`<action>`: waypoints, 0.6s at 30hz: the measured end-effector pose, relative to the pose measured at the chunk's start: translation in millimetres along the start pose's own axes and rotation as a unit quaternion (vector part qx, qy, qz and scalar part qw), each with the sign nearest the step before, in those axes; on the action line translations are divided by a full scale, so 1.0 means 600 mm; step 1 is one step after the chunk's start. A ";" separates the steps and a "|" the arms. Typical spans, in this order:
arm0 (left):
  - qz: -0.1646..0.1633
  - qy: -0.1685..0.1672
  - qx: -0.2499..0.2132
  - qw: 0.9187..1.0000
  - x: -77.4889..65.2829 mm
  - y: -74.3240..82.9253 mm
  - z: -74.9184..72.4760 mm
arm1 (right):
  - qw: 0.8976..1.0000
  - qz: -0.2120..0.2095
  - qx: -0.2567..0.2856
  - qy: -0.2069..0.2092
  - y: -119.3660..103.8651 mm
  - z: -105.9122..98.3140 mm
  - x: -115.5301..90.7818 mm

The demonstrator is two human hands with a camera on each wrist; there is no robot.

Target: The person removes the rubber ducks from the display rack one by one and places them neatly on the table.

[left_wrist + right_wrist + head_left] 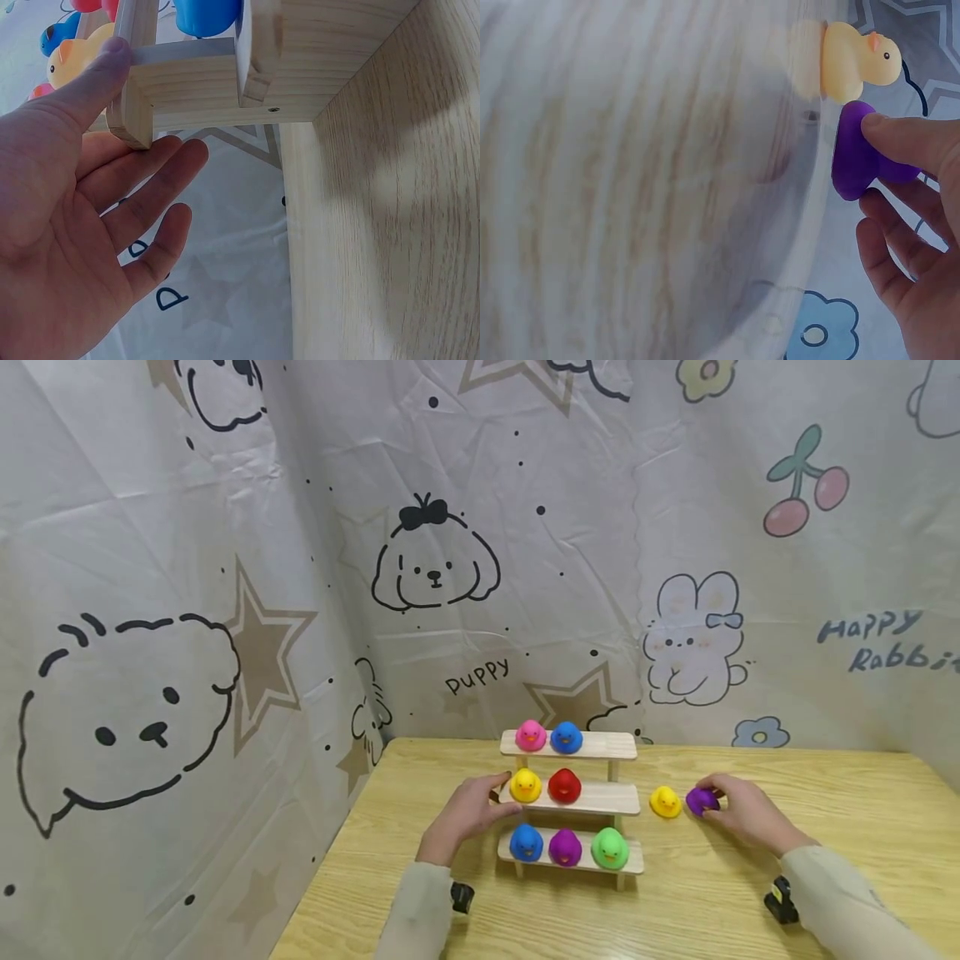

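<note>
My right hand (753, 818) pinches a purple rubber duck (853, 154) between thumb and fingers. In the right wrist view its flat base is close over the table, right beside a yellow duck (665, 802). My left hand (474, 814) grips the left end of the middle board of a three-tier wooden shelf (600, 797), thumb on the board's edge and fingers beneath. A pink duck (531, 736) and a blue duck (566, 738) sit on top. The middle board bears a yellow duck (526, 786) and a red duck (565, 786).
On the bottom board stand a blue duck (527, 843), a purple duck (566, 848) and a green duck (611, 849). The wooden table (360, 877) meets a printed cloth backdrop (435, 668) behind and at the left.
</note>
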State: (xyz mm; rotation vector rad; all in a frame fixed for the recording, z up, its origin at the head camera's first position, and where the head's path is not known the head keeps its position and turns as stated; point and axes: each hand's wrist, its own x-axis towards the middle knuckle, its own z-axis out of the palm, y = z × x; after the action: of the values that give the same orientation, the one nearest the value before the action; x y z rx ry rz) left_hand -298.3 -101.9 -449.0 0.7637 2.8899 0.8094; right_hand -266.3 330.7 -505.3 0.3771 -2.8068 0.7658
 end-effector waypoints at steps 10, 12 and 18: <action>-0.015 -0.002 -0.012 1.000 0.000 0.002 0.009 | 0.999 0.020 0.019 -0.017 0.012 0.003 0.003; -0.019 -0.004 -0.016 1.000 0.001 0.001 0.008 | 0.999 0.025 0.020 -0.017 0.014 0.006 0.002; -0.021 -0.014 -0.008 1.000 0.008 -0.004 -0.003 | 0.999 0.042 0.016 -0.016 0.015 0.018 0.008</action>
State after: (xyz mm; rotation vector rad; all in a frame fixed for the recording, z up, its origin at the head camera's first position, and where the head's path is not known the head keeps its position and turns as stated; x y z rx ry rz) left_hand -303.8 -102.4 -448.4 0.7036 2.8616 0.8084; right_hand -275.0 332.0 -517.3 0.2811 -2.8591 0.8295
